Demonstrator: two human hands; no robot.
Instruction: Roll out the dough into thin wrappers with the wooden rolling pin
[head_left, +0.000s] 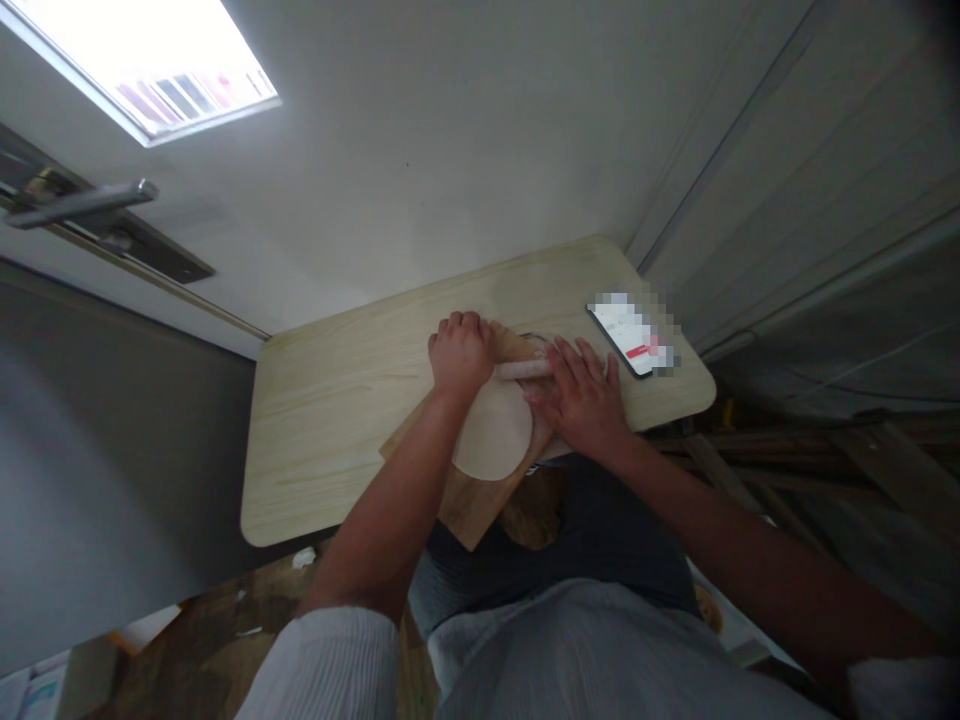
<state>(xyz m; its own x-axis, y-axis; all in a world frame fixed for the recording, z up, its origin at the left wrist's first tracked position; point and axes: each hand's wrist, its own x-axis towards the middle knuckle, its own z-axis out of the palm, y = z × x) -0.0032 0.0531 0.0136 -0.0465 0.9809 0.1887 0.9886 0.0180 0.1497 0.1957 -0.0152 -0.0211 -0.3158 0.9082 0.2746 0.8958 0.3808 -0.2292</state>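
Observation:
A round, flat sheet of pale dough [493, 440] lies on a wooden board [474, 508] set at an angle on the table. Across the dough's far edge runs a light rolling pin [523, 370]. My left hand [460, 352] is closed around the pin's left end. The fingers of my right hand [589, 398] are stretched out and spread, resting over the pin's right end, with the thumb near the dough's edge. Both ends of the pin are mostly hidden under my hands.
The pale wood table [330, 400] stands against a white door with a metal handle [82, 205]. A phone [626, 335] lies to the right of my right hand. A grey panel [112, 450] borders the left side. Wooden slats [750, 470] are at lower right.

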